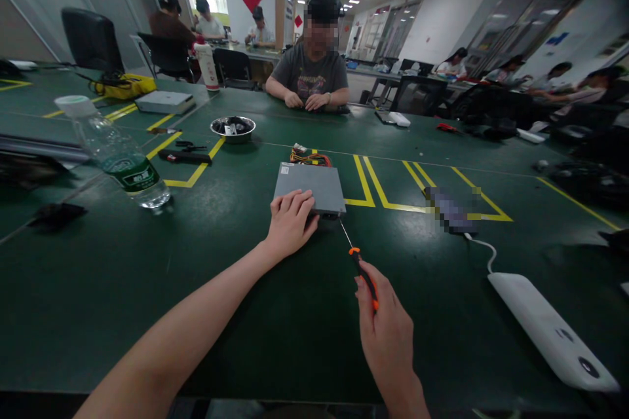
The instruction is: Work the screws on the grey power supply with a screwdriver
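Note:
A flat grey metal box (318, 184) lies on the green table, with a bundle of coloured wires (314, 157) behind its far edge. My left hand (291, 221) rests on the box's near left part, fingers bent over its top and thumb at the near side. Wrapped round the orange and black handle of a screwdriver (362, 273) is my right hand (386, 317). The thin shaft points away from me, its tip near the box's front right corner; whether they touch I cannot tell.
A water bottle (130, 170), a black tool (184, 156) and a metal bowl (232, 133) stand or lie to the left. On the right, a phone (449, 211) is cabled to a white power bank (550, 327). A person (314, 72) sits opposite.

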Demonstrator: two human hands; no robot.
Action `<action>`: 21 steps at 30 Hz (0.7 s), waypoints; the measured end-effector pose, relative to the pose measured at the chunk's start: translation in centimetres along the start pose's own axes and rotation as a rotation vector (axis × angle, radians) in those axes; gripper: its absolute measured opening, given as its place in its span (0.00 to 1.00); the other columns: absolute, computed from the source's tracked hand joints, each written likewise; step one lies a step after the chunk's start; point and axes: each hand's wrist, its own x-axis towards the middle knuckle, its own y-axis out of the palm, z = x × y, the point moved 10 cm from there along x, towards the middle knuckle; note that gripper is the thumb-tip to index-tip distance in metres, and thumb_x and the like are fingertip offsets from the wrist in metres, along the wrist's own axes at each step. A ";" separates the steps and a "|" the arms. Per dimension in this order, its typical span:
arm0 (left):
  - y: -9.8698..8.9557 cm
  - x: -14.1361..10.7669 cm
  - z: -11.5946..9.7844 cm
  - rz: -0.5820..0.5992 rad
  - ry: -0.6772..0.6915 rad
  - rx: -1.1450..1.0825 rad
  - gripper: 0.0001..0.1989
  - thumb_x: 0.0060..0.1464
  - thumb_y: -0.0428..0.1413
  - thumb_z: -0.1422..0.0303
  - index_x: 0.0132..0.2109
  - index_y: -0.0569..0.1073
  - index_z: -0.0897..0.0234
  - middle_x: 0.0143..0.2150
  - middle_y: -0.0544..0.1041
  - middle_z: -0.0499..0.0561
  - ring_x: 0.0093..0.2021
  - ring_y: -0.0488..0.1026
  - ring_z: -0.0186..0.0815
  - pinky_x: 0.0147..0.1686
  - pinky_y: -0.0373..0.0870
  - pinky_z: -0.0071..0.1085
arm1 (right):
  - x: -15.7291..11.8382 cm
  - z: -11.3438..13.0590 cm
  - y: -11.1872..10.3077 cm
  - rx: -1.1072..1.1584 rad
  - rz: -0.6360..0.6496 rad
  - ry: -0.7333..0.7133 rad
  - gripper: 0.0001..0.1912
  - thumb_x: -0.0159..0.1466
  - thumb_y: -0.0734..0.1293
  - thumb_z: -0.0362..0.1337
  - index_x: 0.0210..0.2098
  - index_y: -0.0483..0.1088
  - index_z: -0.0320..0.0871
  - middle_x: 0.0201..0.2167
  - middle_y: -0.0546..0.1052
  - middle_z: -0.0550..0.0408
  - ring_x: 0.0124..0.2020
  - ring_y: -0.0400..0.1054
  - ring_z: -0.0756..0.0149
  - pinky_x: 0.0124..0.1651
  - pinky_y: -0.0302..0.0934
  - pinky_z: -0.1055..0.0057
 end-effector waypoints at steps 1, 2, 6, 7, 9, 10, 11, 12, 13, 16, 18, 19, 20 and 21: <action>0.0 0.0 0.0 -0.001 0.001 -0.001 0.14 0.55 0.50 0.65 0.49 0.65 0.60 0.54 0.68 0.54 0.56 0.60 0.45 0.50 0.51 0.44 | 0.0 -0.3 0.0 0.010 0.007 0.016 0.16 0.66 0.53 0.40 0.51 0.61 0.43 0.35 0.73 0.51 0.30 0.71 0.67 0.31 0.66 0.71; 0.0 0.0 0.0 -0.003 0.001 -0.001 0.14 0.55 0.50 0.64 0.49 0.65 0.60 0.54 0.68 0.54 0.56 0.60 0.45 0.50 0.51 0.44 | 0.0 -0.4 0.1 0.024 0.015 0.024 0.16 0.66 0.53 0.40 0.51 0.61 0.43 0.34 0.73 0.52 0.30 0.71 0.68 0.30 0.66 0.71; -0.1 0.0 0.0 -0.006 0.002 0.000 0.14 0.55 0.50 0.65 0.49 0.65 0.60 0.54 0.68 0.54 0.56 0.60 0.44 0.50 0.51 0.44 | -0.1 0.0 0.7 0.083 0.065 0.000 0.15 0.65 0.54 0.40 0.50 0.61 0.45 0.39 0.71 0.50 0.36 0.70 0.66 0.35 0.67 0.70; -0.1 0.0 0.0 -0.004 0.001 0.001 0.14 0.55 0.50 0.65 0.49 0.65 0.60 0.54 0.68 0.54 0.56 0.60 0.44 0.50 0.51 0.44 | -0.1 0.1 0.8 0.092 0.071 0.000 0.15 0.65 0.55 0.39 0.50 0.61 0.45 0.40 0.71 0.50 0.38 0.70 0.66 0.36 0.66 0.69; -0.1 0.0 0.0 -0.001 0.000 0.002 0.14 0.55 0.50 0.65 0.49 0.65 0.60 0.54 0.68 0.53 0.56 0.60 0.44 0.50 0.51 0.43 | -0.2 0.1 0.7 0.094 0.055 0.002 0.15 0.65 0.55 0.38 0.50 0.61 0.45 0.41 0.70 0.50 0.40 0.69 0.66 0.37 0.66 0.69; -0.1 0.0 0.0 0.000 0.000 0.003 0.14 0.55 0.50 0.65 0.49 0.65 0.60 0.54 0.68 0.53 0.56 0.60 0.44 0.50 0.51 0.43 | -0.2 0.1 0.5 0.091 0.039 0.002 0.14 0.65 0.55 0.37 0.50 0.61 0.45 0.41 0.69 0.50 0.40 0.69 0.66 0.37 0.66 0.69; -0.1 0.0 0.0 0.000 0.000 0.005 0.14 0.55 0.50 0.65 0.49 0.65 0.60 0.54 0.68 0.53 0.56 0.60 0.44 0.50 0.51 0.43 | -0.3 0.0 0.4 0.086 0.024 0.001 0.14 0.64 0.56 0.37 0.50 0.61 0.45 0.41 0.69 0.50 0.39 0.69 0.66 0.37 0.66 0.69; -0.1 0.0 0.0 -0.001 0.001 0.007 0.14 0.55 0.49 0.65 0.49 0.65 0.60 0.54 0.68 0.53 0.56 0.60 0.44 0.50 0.51 0.43 | -0.4 0.0 0.2 0.081 0.011 -0.002 0.14 0.64 0.56 0.37 0.49 0.61 0.45 0.40 0.69 0.50 0.39 0.69 0.66 0.37 0.66 0.68; -0.1 0.0 0.0 -0.003 0.002 0.008 0.14 0.55 0.49 0.65 0.49 0.65 0.60 0.54 0.68 0.53 0.56 0.60 0.44 0.50 0.51 0.43 | -0.5 -0.1 0.1 0.079 0.004 -0.008 0.14 0.64 0.56 0.37 0.49 0.61 0.45 0.40 0.70 0.50 0.39 0.69 0.66 0.38 0.66 0.68; -0.1 0.0 0.0 -0.004 0.002 0.010 0.14 0.55 0.49 0.64 0.49 0.65 0.60 0.54 0.68 0.54 0.56 0.60 0.44 0.50 0.51 0.43 | -0.8 0.0 -0.2 0.078 -0.010 -0.034 0.13 0.64 0.57 0.36 0.48 0.62 0.45 0.39 0.70 0.50 0.39 0.69 0.66 0.38 0.66 0.69; -0.1 0.0 0.0 -0.002 0.003 0.008 0.14 0.55 0.50 0.64 0.49 0.65 0.60 0.54 0.68 0.54 0.56 0.60 0.44 0.50 0.51 0.43 | -0.9 0.3 -0.1 0.083 0.004 -0.054 0.13 0.64 0.57 0.35 0.48 0.62 0.45 0.39 0.70 0.51 0.39 0.68 0.67 0.39 0.66 0.70; -0.1 0.0 0.0 -0.002 0.004 0.009 0.14 0.55 0.49 0.64 0.49 0.65 0.61 0.54 0.68 0.54 0.56 0.60 0.44 0.50 0.51 0.43 | -0.9 0.5 0.1 0.085 0.021 -0.061 0.13 0.64 0.57 0.35 0.48 0.62 0.45 0.39 0.70 0.50 0.40 0.68 0.67 0.39 0.65 0.70; -0.1 0.0 0.0 -0.003 0.005 0.010 0.14 0.55 0.49 0.65 0.49 0.65 0.61 0.54 0.68 0.54 0.56 0.60 0.44 0.50 0.51 0.43 | -0.8 0.7 0.4 0.088 0.043 -0.065 0.13 0.64 0.56 0.35 0.48 0.62 0.45 0.40 0.70 0.50 0.40 0.68 0.67 0.39 0.65 0.70; -0.1 0.0 0.0 -0.006 0.006 0.012 0.14 0.55 0.50 0.65 0.49 0.65 0.61 0.54 0.68 0.54 0.56 0.60 0.44 0.50 0.51 0.43 | -0.8 0.9 0.7 0.089 0.066 -0.069 0.13 0.64 0.56 0.35 0.48 0.62 0.45 0.40 0.70 0.50 0.40 0.68 0.66 0.39 0.65 0.70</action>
